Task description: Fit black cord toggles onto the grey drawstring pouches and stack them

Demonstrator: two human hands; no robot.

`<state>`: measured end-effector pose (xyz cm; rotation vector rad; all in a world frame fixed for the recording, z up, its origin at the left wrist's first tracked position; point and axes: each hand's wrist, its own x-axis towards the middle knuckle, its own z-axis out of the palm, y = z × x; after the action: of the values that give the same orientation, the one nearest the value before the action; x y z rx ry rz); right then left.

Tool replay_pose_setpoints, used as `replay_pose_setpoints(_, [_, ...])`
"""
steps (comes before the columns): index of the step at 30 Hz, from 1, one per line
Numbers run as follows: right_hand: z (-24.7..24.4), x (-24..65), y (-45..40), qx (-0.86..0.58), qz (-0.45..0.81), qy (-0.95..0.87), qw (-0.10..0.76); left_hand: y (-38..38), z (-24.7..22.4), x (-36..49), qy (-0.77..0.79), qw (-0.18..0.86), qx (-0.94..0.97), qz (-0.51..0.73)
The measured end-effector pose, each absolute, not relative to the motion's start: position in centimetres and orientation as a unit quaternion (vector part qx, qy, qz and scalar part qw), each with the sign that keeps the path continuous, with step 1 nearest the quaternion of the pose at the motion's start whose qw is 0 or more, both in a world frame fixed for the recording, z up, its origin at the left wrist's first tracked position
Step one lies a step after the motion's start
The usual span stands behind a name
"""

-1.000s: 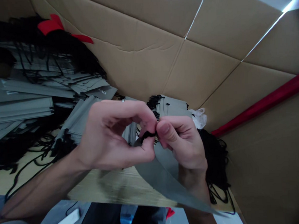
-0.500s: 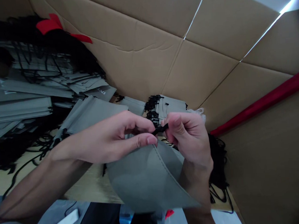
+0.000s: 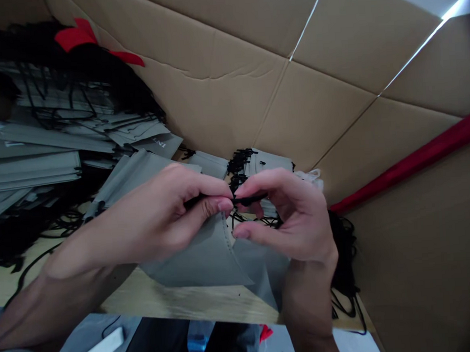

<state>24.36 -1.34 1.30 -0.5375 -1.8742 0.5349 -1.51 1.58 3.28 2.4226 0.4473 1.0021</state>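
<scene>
A grey fabric bag point(image 3: 202, 259) with a stitched edge hangs below my hands, over the table's front. At its top, my left hand point(image 3: 154, 212) pinches a black cord point(image 3: 251, 200) between thumb and index finger. My right hand point(image 3: 296, 215) is around the cord's other end, its thumb spread well away from the index finger. The cord lies close to the right fingers, and whether they touch it is hard to tell. Part of the bag passes behind my right wrist.
Stacks of grey bags point(image 3: 30, 171) with black cords fill the left side, a red strip point(image 3: 76, 37) on top. More grey bags point(image 3: 271, 161) lie against the cardboard wall point(image 3: 223, 103). Black cords point(image 3: 344, 259) hang at right. A white device point(image 3: 100, 351) is below the wooden table edge point(image 3: 179, 305).
My right thumb has opened away from the cord, which it was pinching. My left hand has shifted slightly left, and the bag has swung left and up.
</scene>
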Motion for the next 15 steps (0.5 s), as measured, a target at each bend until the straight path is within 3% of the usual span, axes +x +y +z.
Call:
replay_pose_setpoints(5, [0.6, 24.0, -0.7, -0.204, 0.219, -0.782, 0.547, 1.6, 3.2, -1.6, 0.132, 0.265, 0.893, 0.339])
replay_pose_setpoints(15, [-0.8, 22.2, 1.2, -0.007, 0.302, -0.757, 0.58, 1.8, 2.4, -2.7, 0.059, 0.348, 0.88, 0.319])
